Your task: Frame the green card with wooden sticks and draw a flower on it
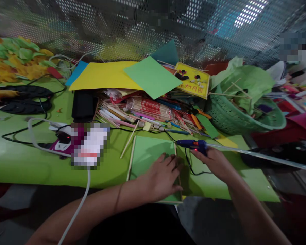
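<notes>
A green sheet edged with thin wooden sticks lies at the table's front edge. My left hand rests on its right part, fingers spread over the right stick border. My right hand is wrapped round a blue glue gun with a small red light. The gun's nozzle is at the sheet's upper right corner, and a long clear glue stick sticks out of its back. One loose wooden stick lies just left of the sheet.
Pens and sticks are heaped behind the sheet, below yellow card and green card. A green basket stands at the back right. At left are a blurred phone, a white cable and black cords.
</notes>
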`<state>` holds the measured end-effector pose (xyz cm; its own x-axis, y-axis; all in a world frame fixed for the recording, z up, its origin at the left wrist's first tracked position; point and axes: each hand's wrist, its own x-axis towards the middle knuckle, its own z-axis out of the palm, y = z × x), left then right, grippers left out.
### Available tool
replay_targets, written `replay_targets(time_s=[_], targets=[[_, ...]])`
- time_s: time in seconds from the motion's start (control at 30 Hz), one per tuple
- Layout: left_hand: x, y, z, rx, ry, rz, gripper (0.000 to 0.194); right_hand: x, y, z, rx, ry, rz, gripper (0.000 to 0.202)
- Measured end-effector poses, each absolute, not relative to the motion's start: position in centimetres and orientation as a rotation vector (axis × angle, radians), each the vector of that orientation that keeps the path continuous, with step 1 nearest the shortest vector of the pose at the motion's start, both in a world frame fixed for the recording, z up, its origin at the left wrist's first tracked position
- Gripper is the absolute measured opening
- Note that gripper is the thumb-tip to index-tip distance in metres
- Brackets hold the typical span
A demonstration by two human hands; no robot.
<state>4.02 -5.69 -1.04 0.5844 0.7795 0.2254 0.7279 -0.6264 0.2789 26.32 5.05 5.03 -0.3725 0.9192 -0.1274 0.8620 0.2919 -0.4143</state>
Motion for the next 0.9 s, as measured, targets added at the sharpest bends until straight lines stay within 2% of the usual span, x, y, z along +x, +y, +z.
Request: replay_targets(time_s=[0.23, 0.9], targets=[[3.5, -5.6, -1.4, 2.608, 1.252, 0.46, 0.075, 26.0, 5.2, 4.9, -1.696, -2.438, 0.613, 0.048], [2.5, -4.9, -1.3, 2.671, 1.182, 0.453, 0.064, 25.4, 5.1, 5.5, -1.707, -2.433, 0.589, 0.048]])
